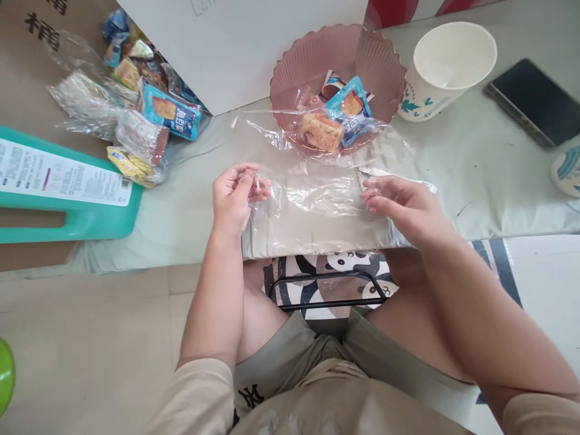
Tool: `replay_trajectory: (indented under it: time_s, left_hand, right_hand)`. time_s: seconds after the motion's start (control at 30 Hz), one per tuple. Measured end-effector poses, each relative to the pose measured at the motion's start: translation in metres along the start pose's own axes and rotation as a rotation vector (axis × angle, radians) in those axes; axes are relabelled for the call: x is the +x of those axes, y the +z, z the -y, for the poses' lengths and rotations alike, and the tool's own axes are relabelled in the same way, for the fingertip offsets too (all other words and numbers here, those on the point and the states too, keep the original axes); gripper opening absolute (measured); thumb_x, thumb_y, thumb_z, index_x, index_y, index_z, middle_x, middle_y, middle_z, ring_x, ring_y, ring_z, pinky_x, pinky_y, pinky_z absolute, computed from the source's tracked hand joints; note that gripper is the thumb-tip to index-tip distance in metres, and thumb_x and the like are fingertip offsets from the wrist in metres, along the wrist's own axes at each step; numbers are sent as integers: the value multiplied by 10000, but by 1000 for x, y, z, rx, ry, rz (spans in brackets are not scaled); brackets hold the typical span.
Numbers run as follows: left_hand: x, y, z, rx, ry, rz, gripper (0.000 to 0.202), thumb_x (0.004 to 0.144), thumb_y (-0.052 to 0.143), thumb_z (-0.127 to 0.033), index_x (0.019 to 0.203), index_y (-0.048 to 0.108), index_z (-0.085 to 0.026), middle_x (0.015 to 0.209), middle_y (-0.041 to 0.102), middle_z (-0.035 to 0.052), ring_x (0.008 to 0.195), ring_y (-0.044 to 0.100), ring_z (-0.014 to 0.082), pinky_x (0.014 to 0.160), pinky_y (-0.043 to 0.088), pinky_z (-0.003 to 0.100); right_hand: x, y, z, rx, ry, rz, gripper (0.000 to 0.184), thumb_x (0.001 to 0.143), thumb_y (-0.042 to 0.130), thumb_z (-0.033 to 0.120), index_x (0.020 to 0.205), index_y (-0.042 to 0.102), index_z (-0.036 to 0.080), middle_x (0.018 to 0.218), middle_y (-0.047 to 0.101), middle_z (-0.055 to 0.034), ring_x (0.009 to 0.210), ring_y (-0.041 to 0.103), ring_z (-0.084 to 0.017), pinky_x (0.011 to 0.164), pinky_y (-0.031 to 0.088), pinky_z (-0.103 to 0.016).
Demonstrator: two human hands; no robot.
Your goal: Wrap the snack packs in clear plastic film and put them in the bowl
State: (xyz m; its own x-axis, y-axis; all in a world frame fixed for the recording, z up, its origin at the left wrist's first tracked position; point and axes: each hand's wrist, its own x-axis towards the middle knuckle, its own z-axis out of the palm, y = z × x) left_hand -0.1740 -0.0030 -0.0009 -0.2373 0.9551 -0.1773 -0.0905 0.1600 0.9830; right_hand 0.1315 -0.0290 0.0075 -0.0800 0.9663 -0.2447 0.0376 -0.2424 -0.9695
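Observation:
A sheet of clear plastic, perhaps a bag (317, 196), spreads between my two hands above the table's front edge. My left hand (238, 193) pinches its left side between thumb and fingers. On the other side, my right hand (401, 202) has its thumb and fingers closed at the plastic's right edge. Just beyond lies a pink ribbed bowl (312, 60) with a gold rim. Inside it are a blue snack packet (351, 112), a wrapped biscuit-like piece (321, 132) and a dark-and-white packet (333, 84). The plastic's far edge overlaps the bowl's near side.
Several wrapped snacks (170, 112) spill from a cardboard box (27, 78) at the left. A teal handled container (99, 211) lies nearby. A white paper cup (453, 66) and a phone (539, 99) sit at the right. A white board (244, 48) stands behind.

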Motion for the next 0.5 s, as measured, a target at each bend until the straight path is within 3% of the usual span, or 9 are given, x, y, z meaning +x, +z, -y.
replay_trajectory:
  time_s: [0.17,0.3,0.4,0.5]
  left_hand:
    - [2,-6,-2,61,-19,42,257,828,798,-436,915,691,-219,551,697,-39,404,620,100,381,438,167]
    - [3,-9,-8,10,-52,111,291,743,837,-401,918,678,-232,497,656,-63,363,579,104,357,414,171]
    - [3,-10,-11,-72,-80,148,241,723,825,-336,861,651,-245,541,672,-62,415,613,104,393,452,169]
    - [3,-13,-11,-145,-81,183,249,722,802,-292,689,567,-217,597,683,-40,484,655,105,461,522,185]
  right_hand:
    - [5,1,-6,-145,18,-103,138,851,706,312,973,731,253,545,605,50,477,560,-130,506,472,-283]
    - [8,-2,-9,-114,-149,-178,89,921,697,366,947,696,282,570,568,58,452,505,-112,477,437,-279]
    - [8,-1,-7,-17,-239,-205,200,911,728,464,862,654,285,644,590,44,481,519,-107,468,423,-281]
    - [8,1,-4,101,-274,-173,301,810,817,505,760,627,276,699,615,39,453,513,-98,423,368,-283]
